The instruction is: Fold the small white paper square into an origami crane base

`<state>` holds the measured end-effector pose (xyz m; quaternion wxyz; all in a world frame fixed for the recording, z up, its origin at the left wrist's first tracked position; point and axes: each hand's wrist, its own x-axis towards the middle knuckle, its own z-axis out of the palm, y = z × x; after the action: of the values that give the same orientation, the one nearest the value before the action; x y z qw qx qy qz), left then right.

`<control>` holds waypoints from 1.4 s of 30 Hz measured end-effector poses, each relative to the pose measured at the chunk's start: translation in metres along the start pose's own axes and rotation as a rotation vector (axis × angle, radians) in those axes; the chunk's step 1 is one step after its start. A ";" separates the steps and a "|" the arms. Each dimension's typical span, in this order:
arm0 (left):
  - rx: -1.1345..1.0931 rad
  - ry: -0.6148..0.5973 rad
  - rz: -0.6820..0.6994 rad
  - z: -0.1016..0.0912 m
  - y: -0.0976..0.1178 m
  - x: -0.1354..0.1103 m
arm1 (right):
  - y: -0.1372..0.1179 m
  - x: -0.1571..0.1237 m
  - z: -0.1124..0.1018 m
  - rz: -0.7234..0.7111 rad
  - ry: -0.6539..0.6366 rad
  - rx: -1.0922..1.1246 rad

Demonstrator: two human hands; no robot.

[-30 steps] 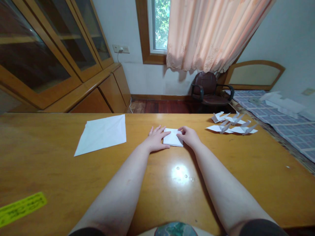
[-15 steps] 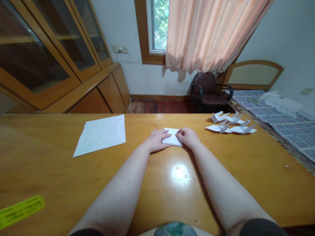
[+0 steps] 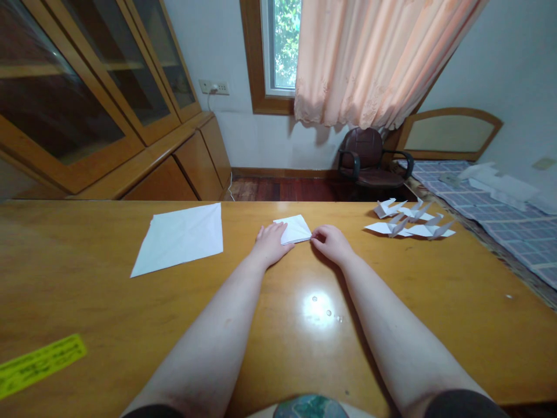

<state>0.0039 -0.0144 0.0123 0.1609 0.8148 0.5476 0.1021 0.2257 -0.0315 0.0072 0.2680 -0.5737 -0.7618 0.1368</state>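
A small white sheet of folded paper [image 3: 296,229] lies on the wooden table between my hands, with a crease running across its top layer. My left hand [image 3: 270,242] rests on its left side, fingers spread and lying flat, covering that edge. At the right corner, the curled thumb and forefinger of my right hand [image 3: 331,244] pinch the paper. Farther left lies a larger white paper sheet [image 3: 183,239] with faint creases. Several folded white paper cranes [image 3: 394,225] stand in a cluster at the back right, apart from my right hand.
The wooden table [image 3: 174,325] spans the lower view, with a yellow label [image 3: 41,364] at its near left. Beyond its far edge are a glass-door cabinet [image 3: 130,151], an office chair [image 3: 369,159] and a bed [image 3: 487,209].
The folded paper has turned and shifted slightly left and away from me. My left hand has moved left with it; my right fingers have gone from its upper face to its right corner.
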 end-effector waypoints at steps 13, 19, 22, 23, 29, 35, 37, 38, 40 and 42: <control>-0.013 0.005 -0.043 -0.001 0.002 0.000 | 0.000 -0.001 -0.003 0.093 0.038 -0.060; -0.004 0.006 -0.046 0.000 0.002 0.001 | 0.003 -0.002 0.002 0.015 0.043 -0.005; -0.014 0.007 -0.051 0.001 0.002 0.001 | 0.004 -0.001 0.005 -0.027 0.012 -0.013; -0.016 0.006 -0.051 0.001 0.002 0.001 | 0.004 -0.001 0.005 -0.038 0.000 -0.024; 0.009 -0.005 -0.044 0.001 0.002 0.002 | 0.002 -0.002 0.004 -0.089 -0.054 -0.082; 0.028 -0.007 -0.043 0.002 0.001 0.001 | 0.002 -0.002 0.004 -0.067 -0.065 -0.074; 0.031 -0.001 -0.045 0.003 0.001 0.001 | 0.003 -0.001 0.005 -0.051 -0.058 -0.067; 0.031 0.002 -0.045 0.003 0.000 0.001 | 0.003 -0.001 0.005 -0.036 -0.050 -0.063; 0.028 0.012 -0.043 0.004 0.000 0.002 | 0.003 0.000 0.006 -0.007 -0.031 -0.053; 0.019 0.035 -0.040 0.004 0.000 0.002 | 0.003 0.000 0.006 -0.008 -0.031 -0.041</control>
<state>0.0057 -0.0130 0.0084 0.1455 0.8033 0.5673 0.1079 0.2241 -0.0297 0.0009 0.2449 -0.5741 -0.7706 0.1290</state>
